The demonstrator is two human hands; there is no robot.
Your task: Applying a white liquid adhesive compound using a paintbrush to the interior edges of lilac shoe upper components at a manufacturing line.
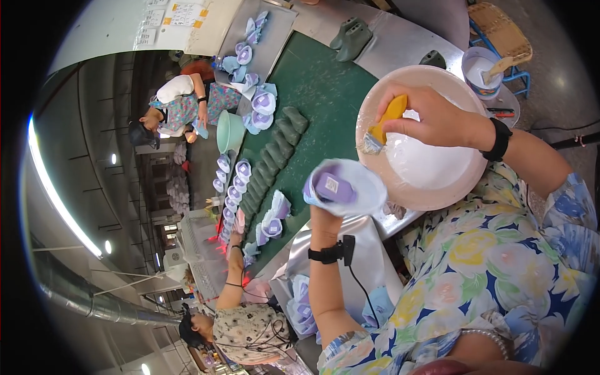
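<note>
My right hand (431, 115) is closed around the yellow handle of a paintbrush (392, 119). Its bristles, coated in white, hang at the left rim of a wide pale pink basin (375, 94), which holds a white liquid (431, 165). Left of the basin, my left hand (326, 220) holds up a shoe upper (369, 187), pale at the edge with a purple bottom and a small white label. The upper hides most of that hand's fingers and looks slightly blurred.
Dark green shoe lasts (265, 164) line a green belt (325, 94), beside rows of purple and blue shoe uppers (264, 100). Two people work across and along the belt. More uppers (301, 306) lie by my left arm. A bucket (481, 72) and stool (500, 28) stand at right.
</note>
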